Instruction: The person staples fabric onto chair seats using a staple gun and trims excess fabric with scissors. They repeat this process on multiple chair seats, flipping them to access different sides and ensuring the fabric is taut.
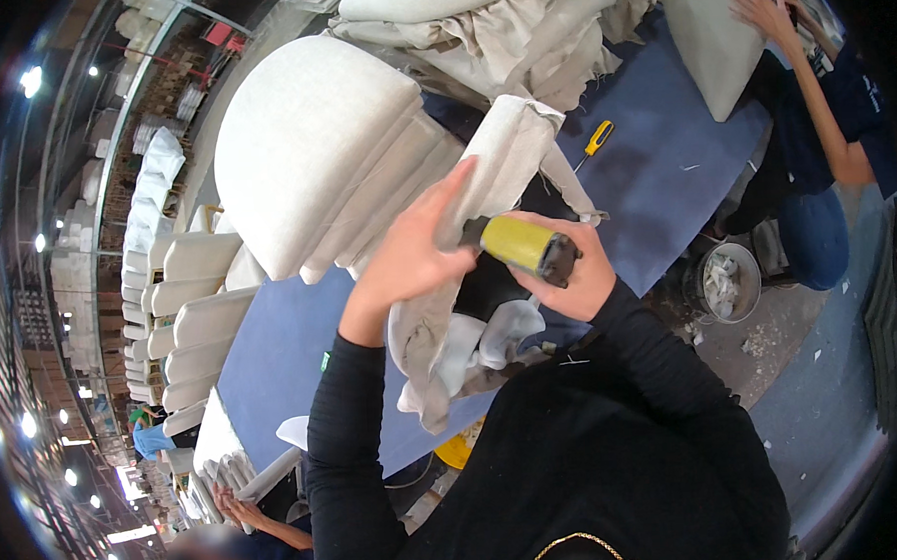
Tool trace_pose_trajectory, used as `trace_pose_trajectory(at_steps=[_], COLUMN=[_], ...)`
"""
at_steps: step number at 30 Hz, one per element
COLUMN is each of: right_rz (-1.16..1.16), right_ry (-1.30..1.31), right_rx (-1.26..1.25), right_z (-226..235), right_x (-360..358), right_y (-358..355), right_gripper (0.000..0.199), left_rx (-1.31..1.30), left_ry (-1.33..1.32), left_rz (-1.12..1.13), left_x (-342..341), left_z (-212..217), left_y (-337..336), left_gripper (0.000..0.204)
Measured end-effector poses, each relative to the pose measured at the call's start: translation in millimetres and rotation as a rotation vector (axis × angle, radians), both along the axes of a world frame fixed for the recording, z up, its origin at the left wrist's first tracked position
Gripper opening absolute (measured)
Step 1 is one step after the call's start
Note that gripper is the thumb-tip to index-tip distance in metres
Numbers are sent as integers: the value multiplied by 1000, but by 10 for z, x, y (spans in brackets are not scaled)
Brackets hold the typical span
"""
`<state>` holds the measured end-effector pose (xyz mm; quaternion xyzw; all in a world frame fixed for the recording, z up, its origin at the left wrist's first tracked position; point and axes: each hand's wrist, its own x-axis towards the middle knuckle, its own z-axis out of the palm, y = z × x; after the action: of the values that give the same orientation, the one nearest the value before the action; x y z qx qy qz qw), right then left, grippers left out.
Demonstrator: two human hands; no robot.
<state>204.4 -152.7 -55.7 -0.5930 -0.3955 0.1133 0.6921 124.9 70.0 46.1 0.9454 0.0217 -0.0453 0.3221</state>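
Observation:
My right hand (pixel 586 274) is closed round a yellow and black staple gun (pixel 515 243). Its dark nose points left, at the edge of a fabric-covered chair piece (pixel 501 163). Beige cloth wraps this piece, and a dark underside shows in its middle. Stretched along the cloth by the tool's nose is my left hand (pixel 414 249), index finger out and thumb apart; some fingers are partly hidden. Loose cloth (pixel 426 341) hangs from the piece's near end. White padding (pixel 511 332) shows beside it.
A stack of padded seats (pixel 308 156) stands left on the blue table (pixel 654 171). Behind lies piled beige cloth (pixel 518 47). A yellow-handled screwdriver (pixel 595 141) lies on the right. A bucket of scraps (pixel 729 283) stands lower right. Co-workers' hands show upper right (pixel 762 11) and lower left (pixel 240 511).

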Motion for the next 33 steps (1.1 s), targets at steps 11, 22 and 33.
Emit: trace_pose_trajectory(at_steps=[11,22,33], right_rz=[-99,-46,40], right_ry=[-17,-126,-74], right_rx=[-70,10,-10], right_z=[3,-40,-21], right_x=[-178,-224,-313], right_y=[-66,1,51], right_gripper=[58,69,73], left_rx=[117,143,218], left_ry=[-69,-65,-36], left_rz=[120,162,167], left_x=[-187,-209,-195], left_z=[-73,-96,-104], left_y=[-190,-230,-218], left_gripper=[86,97,104])
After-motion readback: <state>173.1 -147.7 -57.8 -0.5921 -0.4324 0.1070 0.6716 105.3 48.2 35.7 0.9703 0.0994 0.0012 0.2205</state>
